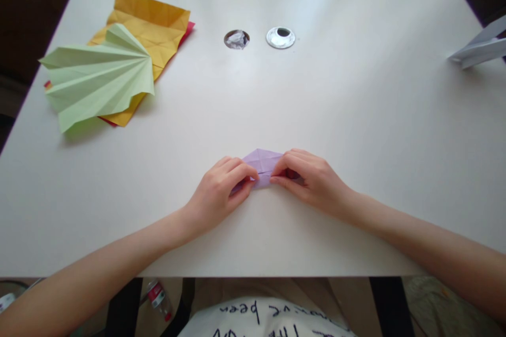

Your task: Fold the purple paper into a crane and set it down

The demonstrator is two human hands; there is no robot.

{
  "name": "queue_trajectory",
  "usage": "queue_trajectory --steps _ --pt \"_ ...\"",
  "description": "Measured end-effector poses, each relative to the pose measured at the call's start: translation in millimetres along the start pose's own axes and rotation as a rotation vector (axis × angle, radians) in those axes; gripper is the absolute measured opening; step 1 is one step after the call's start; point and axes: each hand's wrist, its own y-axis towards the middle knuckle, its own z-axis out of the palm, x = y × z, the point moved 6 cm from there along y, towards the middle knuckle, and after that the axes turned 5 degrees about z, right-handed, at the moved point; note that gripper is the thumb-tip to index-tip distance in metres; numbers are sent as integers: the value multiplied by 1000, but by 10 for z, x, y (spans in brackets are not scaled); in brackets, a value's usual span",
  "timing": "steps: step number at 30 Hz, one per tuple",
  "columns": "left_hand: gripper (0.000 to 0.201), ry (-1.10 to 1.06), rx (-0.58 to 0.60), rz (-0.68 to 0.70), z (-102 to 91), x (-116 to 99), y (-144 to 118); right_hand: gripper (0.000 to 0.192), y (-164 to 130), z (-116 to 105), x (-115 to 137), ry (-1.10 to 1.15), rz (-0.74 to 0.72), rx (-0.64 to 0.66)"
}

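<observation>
Your small purple folded paper (262,164) lies flat on the white tabletop (356,131), a little in from the near edge and about midway across its width. Your left hand (221,189) pinches its left end, fingers (242,170) curled down and closed on the paper, thumb tucked under the edge. Your right hand (312,179) does the same at the right end, fingers narrow and pressed on the paper, covering that corner. Only the middle and the far pointed edge of the paper show between your hands; creases run across it.

Around the paper you have bare tabletop on every side. Between your wrists and the near edge there is a clear band. To the right, the surface runs open as far as a white folded object (480,45) at the far right edge. Ahead, well apart from your hands, two round holes sit side by side: the left hole (236,39) has crumpled material in it, the right one carries a silver ring (280,37). At the far left, close to that edge, a pale green pleated paper fan (100,73) lies on yellow sheets (152,23), with a red sheet (188,29) peeping out beneath.
</observation>
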Motion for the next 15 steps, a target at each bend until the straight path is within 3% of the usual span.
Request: queue_trajectory --steps 15 --pt "16 44 -45 55 4 -27 -31 10 -5 31 9 -39 25 -37"
